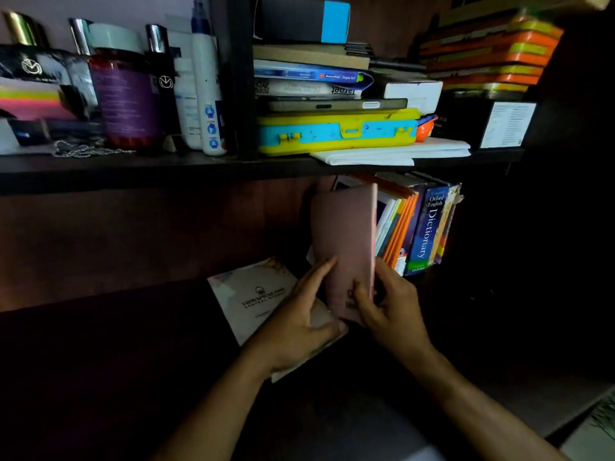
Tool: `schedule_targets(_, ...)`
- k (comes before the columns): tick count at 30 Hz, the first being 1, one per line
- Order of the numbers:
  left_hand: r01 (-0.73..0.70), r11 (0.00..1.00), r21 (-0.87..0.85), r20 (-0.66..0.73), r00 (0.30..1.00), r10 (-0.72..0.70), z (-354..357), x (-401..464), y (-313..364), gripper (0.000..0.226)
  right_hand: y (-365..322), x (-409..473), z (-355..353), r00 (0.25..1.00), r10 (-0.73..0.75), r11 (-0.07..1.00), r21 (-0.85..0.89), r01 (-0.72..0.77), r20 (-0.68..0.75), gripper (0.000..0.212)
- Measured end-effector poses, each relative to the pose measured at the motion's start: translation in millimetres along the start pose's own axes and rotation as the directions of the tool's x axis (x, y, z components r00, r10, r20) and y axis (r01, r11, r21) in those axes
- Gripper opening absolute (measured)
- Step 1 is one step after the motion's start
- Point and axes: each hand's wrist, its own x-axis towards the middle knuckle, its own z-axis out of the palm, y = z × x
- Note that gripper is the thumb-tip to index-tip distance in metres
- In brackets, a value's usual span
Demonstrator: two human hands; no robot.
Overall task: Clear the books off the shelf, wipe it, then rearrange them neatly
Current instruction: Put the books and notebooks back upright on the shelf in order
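Observation:
A pink book (342, 241) stands upright on the dark lower shelf (133, 327), held at its lower end by both hands. My left hand (299, 321) grips its near bottom corner and rests on a flat white booklet (253, 294). My right hand (389, 304) pinches its spine edge. To the right stands a row of upright books, among them orange ones (399, 227) and a blue Oxford English Dictionary (427, 227). The pink book sits against the left end of that row.
The upper shelf (133, 164) carries bottles (126, 94) and sticky notes on the left. A yellow-and-blue case (336, 131) with stacked books, white paper (392, 153) and orange-yellow boxes (489, 51) fill its right side. A dark wall closes the right.

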Motion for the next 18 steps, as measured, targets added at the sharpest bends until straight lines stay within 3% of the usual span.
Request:
schedule_targets(3, 0.080, 0.936, 0.342, 0.067, 0.992, -0.109, 5.4, -0.3, -1.4, 0.088, 12.3, 1.2, 0.6, 0.991, 0.079, 0.996, -0.036, -0.084, -0.109, 0.020)
schedule_targets(7, 0.056, 0.742, 0.668, 0.116, 0.977, -0.179, 3.4, -0.7, -2.2, 0.058, 19.1, 2.1, -0.5, 0.968, 0.190, 0.973, -0.098, -0.208, -0.164, 0.021)
schedule_targets(10, 0.035, 0.677, 0.735, 0.128, 0.974, -0.189, 1.4, -0.5, -2.4, 0.044, 18.7, 1.7, 0.5, 0.942, 0.313, 0.932, -0.154, -0.329, -0.117, 0.028)
schedule_targets(13, 0.109, 0.644, 0.757, 0.043, 0.976, -0.216, -4.7, 1.7, 2.5, 0.030, 19.8, 2.5, 1.9, 0.907, 0.410, 0.877, -0.234, -0.420, -0.090, 0.032)
schedule_targets(15, 0.189, 0.623, 0.759, -0.043, 0.969, -0.243, -11.9, 1.7, 5.0, 0.028, 15.7, 4.8, 1.9, 0.885, 0.462, 0.859, -0.220, -0.462, -0.055, 0.036)
schedule_targets(18, 0.213, 0.597, 0.773, -0.062, 0.963, -0.263, -15.2, -1.2, 5.2, 0.032, 9.0, 6.5, 0.3, 0.869, 0.494, 0.856, -0.167, -0.489, -0.012, 0.041)
